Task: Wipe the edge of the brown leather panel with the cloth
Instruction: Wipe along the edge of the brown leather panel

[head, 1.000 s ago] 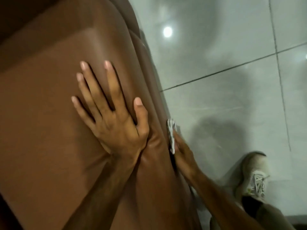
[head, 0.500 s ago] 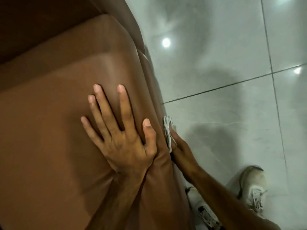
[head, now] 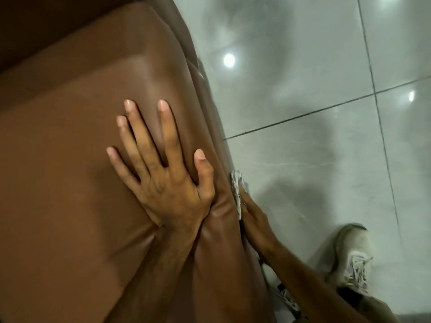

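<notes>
Two bare hands at work: nearest, right hand (head: 250, 215) pressing a small pale crumpled cloth (head: 236, 190) flat against the side edge of the smooth brown leather panel (head: 70, 183), grip itself hidden. Farther in, left hand (head: 168, 173) spread wide, empty, bracing the top face. Cloth likely light and limp, best bunched under fingers; leather soft, glossy, probably slippery

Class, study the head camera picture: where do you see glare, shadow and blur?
Head view: bright lamp reflections glare off the glossy tiled floor; a soft sheen lies on the brown leather panel; a dark shadow falls on tiles beside the right hand; the shoe looks blurred.
</notes>
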Demonstrator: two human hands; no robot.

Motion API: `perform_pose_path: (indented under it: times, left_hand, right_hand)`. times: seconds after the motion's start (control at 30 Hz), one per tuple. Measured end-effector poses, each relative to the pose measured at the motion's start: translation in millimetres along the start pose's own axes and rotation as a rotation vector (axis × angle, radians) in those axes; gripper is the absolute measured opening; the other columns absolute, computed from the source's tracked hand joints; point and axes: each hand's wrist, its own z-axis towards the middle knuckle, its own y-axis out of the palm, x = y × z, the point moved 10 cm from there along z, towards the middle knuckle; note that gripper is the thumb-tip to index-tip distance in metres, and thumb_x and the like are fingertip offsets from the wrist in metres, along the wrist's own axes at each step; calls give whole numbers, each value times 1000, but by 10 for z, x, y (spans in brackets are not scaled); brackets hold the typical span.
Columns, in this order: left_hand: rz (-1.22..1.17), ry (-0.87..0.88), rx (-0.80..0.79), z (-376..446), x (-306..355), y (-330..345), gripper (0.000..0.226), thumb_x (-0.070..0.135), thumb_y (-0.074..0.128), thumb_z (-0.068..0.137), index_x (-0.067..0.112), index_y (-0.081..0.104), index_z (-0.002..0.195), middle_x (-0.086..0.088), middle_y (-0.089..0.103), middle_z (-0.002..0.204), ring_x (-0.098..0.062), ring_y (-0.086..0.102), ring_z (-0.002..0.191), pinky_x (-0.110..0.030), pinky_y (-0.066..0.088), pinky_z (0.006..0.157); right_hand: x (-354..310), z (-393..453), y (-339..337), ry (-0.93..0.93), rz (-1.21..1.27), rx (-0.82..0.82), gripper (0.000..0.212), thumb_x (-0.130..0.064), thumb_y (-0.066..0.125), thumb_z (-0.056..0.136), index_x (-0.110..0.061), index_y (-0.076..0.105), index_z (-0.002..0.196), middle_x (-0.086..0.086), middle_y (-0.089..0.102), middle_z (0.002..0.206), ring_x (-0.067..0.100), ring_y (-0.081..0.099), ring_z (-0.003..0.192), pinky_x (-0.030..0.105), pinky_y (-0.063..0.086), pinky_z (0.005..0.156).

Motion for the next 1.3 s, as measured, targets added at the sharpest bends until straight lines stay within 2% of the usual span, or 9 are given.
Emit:
perform_pose_path:
  times: [0.23, 0.33, 0.53, 0.63, 0.73, 0.9, 1.03, 1.13, 1.3]
  left_hand:
    - [-6, 23, 87, -28, -15, 28, 71, 51, 26, 114, 18, 37, 176, -24, 35, 181, -40, 31, 171, -63, 24, 140]
    - [-14, 22, 65, -61, -35, 30, 70, 49, 27, 115, 16, 36, 176, -25, 32, 181, -42, 28, 172, -64, 21, 141]
    - [-60, -36, -85, -195, -15, -101, 73, 55, 23, 114, 24, 21, 180, -17, 16, 188, -37, 12, 177, -60, 10, 144]
    - [-129, 9, -222, -1077, 5, -260, 74, 53, 38, 115, 25, 18, 181, -17, 11, 189, -37, 9, 177, -63, 11, 143]
    - [-104, -10, -330, -2298, -63, -454, 76, 53, 40, 112, 27, 16, 180, -18, 14, 188, -39, 14, 176, -68, 18, 140]
    - [-19, -39, -151, -2697, -152, -376, 72, 56, 31, 114, 28, 23, 180, -21, 27, 184, -40, 24, 173, -64, 22, 141]
    - [-5, -61, -110, -2720, -153, -379, 72, 57, 29, 114, 25, 27, 178, -21, 29, 184, -39, 25, 173, -63, 23, 141]
    - [-24, -55, -190, -2755, -121, -452, 73, 57, 30, 115, 21, 24, 179, -23, 24, 185, -42, 21, 174, -64, 19, 141]
    - [-43, -29, -323, -3263, -66, -526, 77, 52, 40, 112, 20, 22, 180, -26, 17, 186, -46, 15, 174, -69, 18, 140]
  right_hand:
    - [-1008, 911, 129, -351, -16, 32, 46, -26, 43, 111, -26, 43, 157, -2, 49, 161, 8, 46, 146, 21, 35, 122]
    - [-380, 876, 89, -232, 18, 15, 46, -39, 38, 112, -36, 40, 158, -9, 44, 163, 11, 42, 150, 27, 29, 127]
    - [1385, -895, -128, 164, 94, -108, 50, -41, 37, 111, -23, 43, 157, -7, 46, 159, 3, 48, 144, -12, 36, 87]
    - [1629, -1804, -219, 242, 86, -144, 47, -65, 49, 97, -40, 50, 137, -11, 58, 141, -16, 61, 114, -1, 51, 85]
    - [1489, -1854, -200, 68, 114, -118, 48, -9, 46, 110, -30, 46, 152, 8, 48, 162, 18, 45, 151, 32, 40, 123]
    - [1624, -811, -149, -41, -66, -39, 51, -17, 45, 110, -25, 36, 160, -15, 45, 151, -8, 40, 135, -6, 27, 107]
    - [2835, -1256, -246, 284, -73, -88, 50, -16, 41, 111, -17, 37, 160, 6, 46, 161, 26, 45, 148, 37, 33, 126]
    - [3315, -2204, -376, 451, -136, -212, 59, -2, 39, 108, -22, 27, 162, 15, 38, 165, 32, 38, 152, 26, 33, 116]
    - [2643, -2221, -303, 257, 8, -119, 55, -17, 47, 109, -54, 40, 149, -11, 61, 146, -13, 52, 127, 22, 43, 106]
